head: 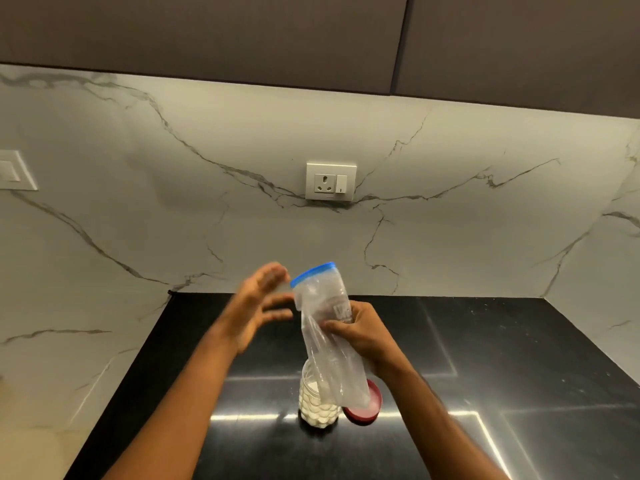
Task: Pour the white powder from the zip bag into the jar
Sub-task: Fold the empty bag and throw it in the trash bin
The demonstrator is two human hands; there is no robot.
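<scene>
A clear zip bag with a blue zip strip at its top hangs upright above the counter, looking nearly empty. My right hand grips it round the middle. Its lower end drapes in front of a clear glass jar, which stands on the black counter and holds white powder in its lower part. My left hand is blurred, fingers spread, just left of the bag's top and apart from it. The jar's red lid lies upside down right of the jar.
The black polished counter runs to a marble-patterned wall with a white socket and switch. Dark cabinets hang overhead. Another switch plate sits on the wall at far left.
</scene>
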